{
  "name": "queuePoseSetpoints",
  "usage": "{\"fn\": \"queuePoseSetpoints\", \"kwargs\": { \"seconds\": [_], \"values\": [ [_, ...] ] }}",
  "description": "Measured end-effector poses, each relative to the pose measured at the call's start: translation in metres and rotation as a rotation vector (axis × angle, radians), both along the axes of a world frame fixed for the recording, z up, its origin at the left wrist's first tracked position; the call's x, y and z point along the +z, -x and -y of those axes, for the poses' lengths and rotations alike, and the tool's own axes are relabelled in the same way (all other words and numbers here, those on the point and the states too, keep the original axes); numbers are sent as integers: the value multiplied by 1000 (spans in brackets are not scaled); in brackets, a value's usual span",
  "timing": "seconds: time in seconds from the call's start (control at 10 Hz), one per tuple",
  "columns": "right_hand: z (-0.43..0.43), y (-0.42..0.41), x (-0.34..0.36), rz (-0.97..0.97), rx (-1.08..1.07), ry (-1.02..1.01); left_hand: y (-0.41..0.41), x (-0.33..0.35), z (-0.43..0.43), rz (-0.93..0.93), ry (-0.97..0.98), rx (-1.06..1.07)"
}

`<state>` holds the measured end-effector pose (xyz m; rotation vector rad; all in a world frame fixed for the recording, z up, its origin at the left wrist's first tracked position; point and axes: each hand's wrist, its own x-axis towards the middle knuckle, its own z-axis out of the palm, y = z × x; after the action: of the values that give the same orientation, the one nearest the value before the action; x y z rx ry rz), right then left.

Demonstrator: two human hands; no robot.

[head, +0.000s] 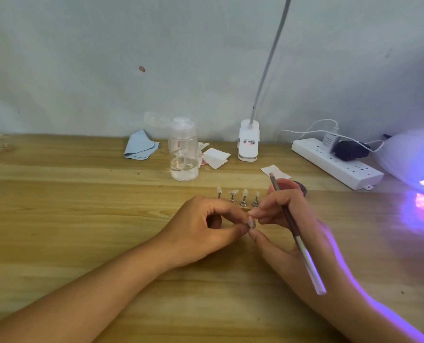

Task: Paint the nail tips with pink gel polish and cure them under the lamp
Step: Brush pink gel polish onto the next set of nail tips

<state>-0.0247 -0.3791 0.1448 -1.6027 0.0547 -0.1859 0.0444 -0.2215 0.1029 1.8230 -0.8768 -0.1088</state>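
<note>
Nail tip (252, 222): pinched between fingertips of left hand (201, 231) and right hand (280, 219), at the left hand's 3 o'clock, likely steadied for painting. Brush (297, 233): gripped in right hand, bristles toward 12 o'clock, kept clear. Mounted tips (238, 197): 12 o'clock on desk (82, 206). Lamp (414, 164): 2 o'clock, lit, ready for curing.

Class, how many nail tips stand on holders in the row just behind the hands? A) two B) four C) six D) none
B: four nail tips sit on small metal stands in one row on the table.
</note>
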Motion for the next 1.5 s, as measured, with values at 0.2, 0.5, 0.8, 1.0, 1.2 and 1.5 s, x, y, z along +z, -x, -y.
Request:
{"fn": "queuePoseSetpoints", "kwargs": {
  "seconds": [0.2, 0.5, 0.8, 1.0, 1.2, 1.5],
  "values": [
    [6, 15, -29, 336, -42, 421, 0, 2, -1, -26, -12, -9],
    [16, 0, -36, 261, -6, 377, -2, 1, 1, -75, 16, -21],
    [38, 7, -26, 502, -421, 436, -3, 0, 0, 49, -33, 79],
    [56, 4, -20, 427, -546, 460, -4, -2, 2, 32, -90, 119],
    [62, -7, -26, 244, -562, 516, -4, -1, 4, 22, -106, 111],
    [57, -8, -29, 241, -543, 602, -8, -1, 1, 37, -184, 106]
  ]
}}
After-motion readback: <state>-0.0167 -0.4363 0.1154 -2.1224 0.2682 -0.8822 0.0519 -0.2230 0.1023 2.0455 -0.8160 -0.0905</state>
